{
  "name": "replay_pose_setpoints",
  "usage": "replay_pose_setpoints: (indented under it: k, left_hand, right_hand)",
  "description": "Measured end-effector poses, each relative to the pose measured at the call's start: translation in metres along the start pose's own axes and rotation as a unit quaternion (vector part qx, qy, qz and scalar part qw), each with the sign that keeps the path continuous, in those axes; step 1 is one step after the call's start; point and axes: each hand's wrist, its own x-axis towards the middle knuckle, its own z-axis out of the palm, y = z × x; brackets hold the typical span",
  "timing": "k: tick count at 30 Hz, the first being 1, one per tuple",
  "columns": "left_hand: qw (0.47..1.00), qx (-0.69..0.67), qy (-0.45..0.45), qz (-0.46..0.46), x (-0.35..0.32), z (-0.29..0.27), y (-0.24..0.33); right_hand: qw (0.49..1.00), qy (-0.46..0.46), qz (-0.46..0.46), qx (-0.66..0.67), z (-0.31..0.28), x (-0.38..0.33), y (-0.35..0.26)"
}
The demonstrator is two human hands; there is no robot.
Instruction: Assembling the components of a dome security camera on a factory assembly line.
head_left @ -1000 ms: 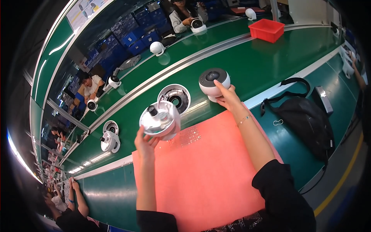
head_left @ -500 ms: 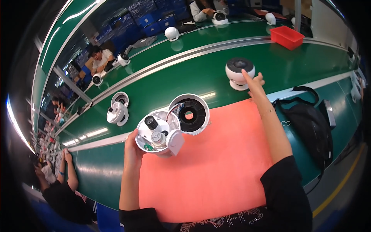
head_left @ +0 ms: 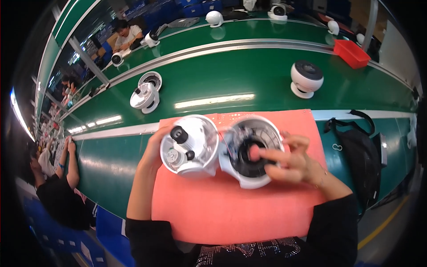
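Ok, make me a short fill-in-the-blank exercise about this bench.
1. The shell in the left hand is mainly ____.
2. Over the open cover is the wearer's ____ hand.
3. The bag beside the mat is ____.
4. The bin at the upper right is ____.

Missing words: white; right; black; red.

Over the pink mat (head_left: 222, 209), the left hand (head_left: 153, 147) grips a white shell (head_left: 202, 138); the right hand (head_left: 296, 162), blurred, reaches into a black-lined shell (head_left: 254, 181). Beyond the mat's far left corner stands an opened camera (head_left: 144, 100); beyond its far right corner, a closed camera (head_left: 308, 80).
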Motion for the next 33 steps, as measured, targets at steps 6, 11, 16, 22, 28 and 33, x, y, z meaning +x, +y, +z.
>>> replay_pose_setpoints:
  k: [6, 11, 16, 22, 28, 33]
  left_hand:
    - [0.89, 0.288, -0.34, -0.094, 0.03, 0.012, -0.015]
    - [0.759, 0.349, -0.547, -0.059, 0.037, 0.084, -0.011]
    - [0.913, 0.192, -0.354, 0.064, -0.001, 0.098, 0.01]
    - [0.923, 0.297, -0.132, 0.208, -0.13, 0.063, 0.006]
    - [0.936, 0.261, -0.049, 0.232, -0.169, 0.069, -0.036]
    - [0.932, 0.274, -0.023, 0.234, -0.169, 0.071, -0.036]
  right_hand:
    - [0.911, -0.061, 0.196, 0.358, -0.019, 0.025, -0.049]
    - [0.627, -0.165, 0.498, 0.576, -0.027, 0.019, -0.07]
    - [0.52, -0.157, 0.56, 0.626, -0.031, 0.018, -0.081]
    - [0.71, -0.186, 0.421, 0.533, -0.024, 0.016, -0.082]
    - [0.726, -0.25, 0.386, 0.512, -0.017, 0.025, -0.084]
    - [0.764, -0.221, 0.381, 0.472, -0.016, 0.021, -0.088]
